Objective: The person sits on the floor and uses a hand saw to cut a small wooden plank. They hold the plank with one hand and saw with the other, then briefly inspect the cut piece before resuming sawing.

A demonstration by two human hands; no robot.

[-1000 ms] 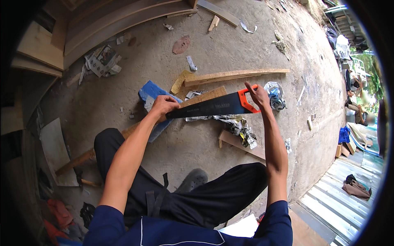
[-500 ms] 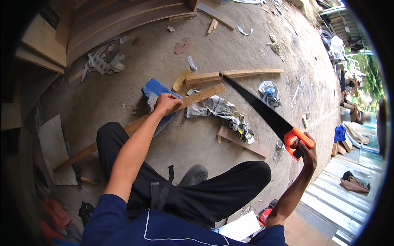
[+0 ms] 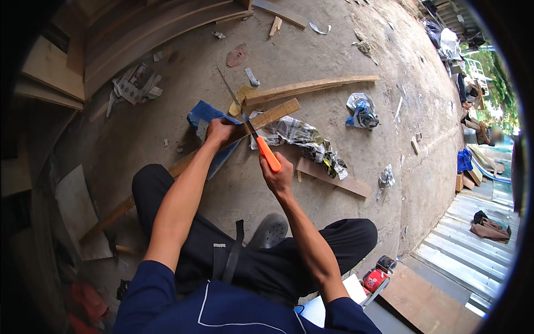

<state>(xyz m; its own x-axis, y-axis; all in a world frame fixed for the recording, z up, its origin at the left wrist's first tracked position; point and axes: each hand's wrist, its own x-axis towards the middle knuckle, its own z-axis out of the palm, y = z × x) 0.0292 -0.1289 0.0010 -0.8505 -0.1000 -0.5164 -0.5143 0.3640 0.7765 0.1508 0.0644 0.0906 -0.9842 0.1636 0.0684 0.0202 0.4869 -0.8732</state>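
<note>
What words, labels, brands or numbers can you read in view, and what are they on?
None can be read here.
Newspaper, upper left: print too small.
Crumpled paper, near the saw: print too small and creased.
Red object, lower right: pale marking, too small.
Saw, in the right hand: blade nearly edge-on, no lettering made out.

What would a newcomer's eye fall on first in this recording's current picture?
Probably the saw's orange handle near the centre, gripped in the right hand, with the blade lying across a wood strip. Next, the left hand on that strip, beside a blue block. Then perhaps the bright ridged sheeting toward the right edge.
</note>
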